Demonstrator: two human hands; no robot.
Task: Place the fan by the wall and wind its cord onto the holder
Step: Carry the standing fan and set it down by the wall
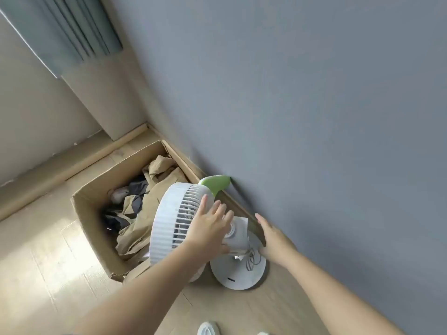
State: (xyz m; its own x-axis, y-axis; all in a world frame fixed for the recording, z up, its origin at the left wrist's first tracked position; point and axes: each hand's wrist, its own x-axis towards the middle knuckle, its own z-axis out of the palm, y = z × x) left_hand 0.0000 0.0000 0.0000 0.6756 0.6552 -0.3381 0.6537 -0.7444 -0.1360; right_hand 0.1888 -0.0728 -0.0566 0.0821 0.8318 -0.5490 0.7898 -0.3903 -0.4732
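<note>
The fan (169, 221) stands by the wall (314, 117), left hand (208, 228) spread flat on its back; its loose cord (251, 259) lies on the base (235, 274), just beside the open, empty right hand (273, 240), the nearer one.

**Fan on the floor by the wall**

The white fan (164, 213) stands on the floor (48, 262) just beside the grey wall (314, 117). The left hand (210, 226) rests on its rear grille. The right hand (273, 240) is beside the looped cord (251, 258). A cardboard box (85, 211) sits alongside.

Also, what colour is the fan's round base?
White; the round plastic fan base shows best in the head view.
</note>
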